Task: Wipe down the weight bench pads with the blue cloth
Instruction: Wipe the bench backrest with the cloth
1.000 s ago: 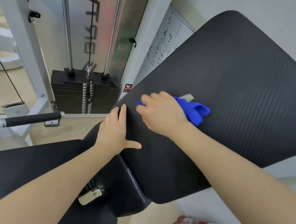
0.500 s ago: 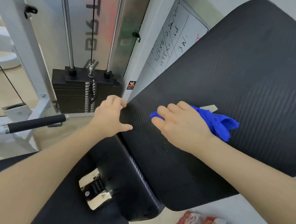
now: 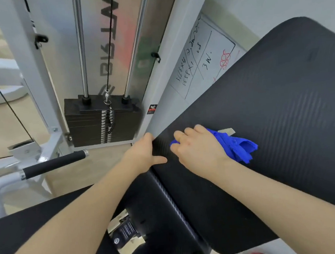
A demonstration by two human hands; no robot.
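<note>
A: What's over on the left?

B: A black foam handle point(image 3: 54, 164) on a white frame, then a black weight stack point(image 3: 102, 121) with a cable running up from it. Nearer, the seat pad point(image 3: 30, 225) sits low, with a chrome bracket point(image 3: 127, 236) between it and the back pad.

A: And the hands?

B: The left hand point(image 3: 144, 154) grips the left edge of the back pad point(image 3: 272, 129), fingers curled over the rim, thumb lying on the ribbed black surface. Just beside it, the right hand point(image 3: 200, 152) presses the blue cloth point(image 3: 237, 147) flat against the pad, fingers bent down on it.

A: How does the cloth look?

B: Bright blue, crumpled, bunched out past the wrist, with a pale tag showing at its top edge.

A: Further right?

B: A whiteboard point(image 3: 203, 59) with handwriting, behind the pad.
</note>
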